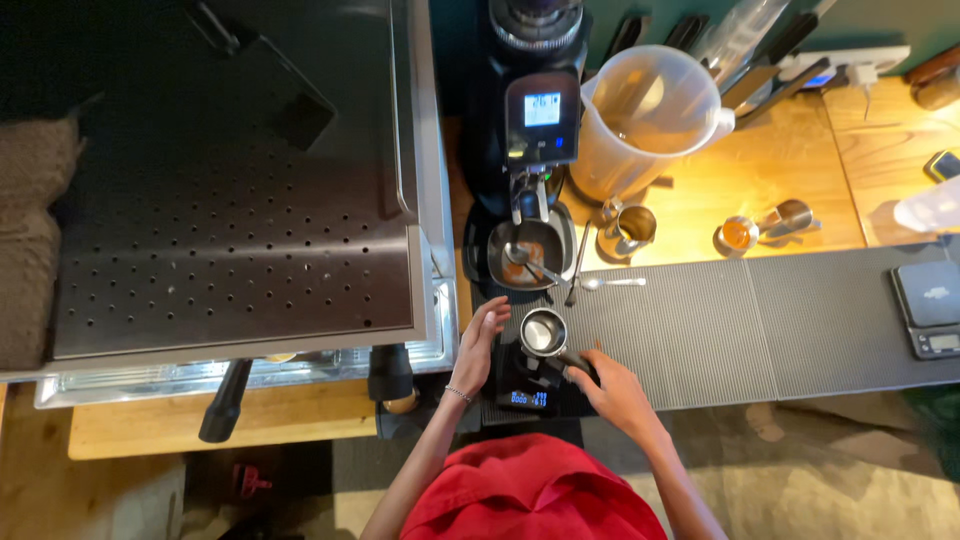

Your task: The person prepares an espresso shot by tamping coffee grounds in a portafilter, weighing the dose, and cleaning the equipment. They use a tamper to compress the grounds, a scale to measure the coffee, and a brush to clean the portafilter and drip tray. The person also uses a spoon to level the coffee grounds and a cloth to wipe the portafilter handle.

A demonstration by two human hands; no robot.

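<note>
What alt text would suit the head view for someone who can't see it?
Seen from above, a person's right hand holds a portafilter on a small scale, left hand open beside it, below a grinder and beside an espresso machine.

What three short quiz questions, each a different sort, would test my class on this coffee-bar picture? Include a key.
1. True or false: the right hand grips the handle of the portafilter resting on the small scale.
2. Which lies on the grey ribbed mat? A) a spoon B) a knife C) a cup
3. Fill in: the left hand rests open beside the ____.

Key: 1 true; 2 A; 3 portafilter.
</note>
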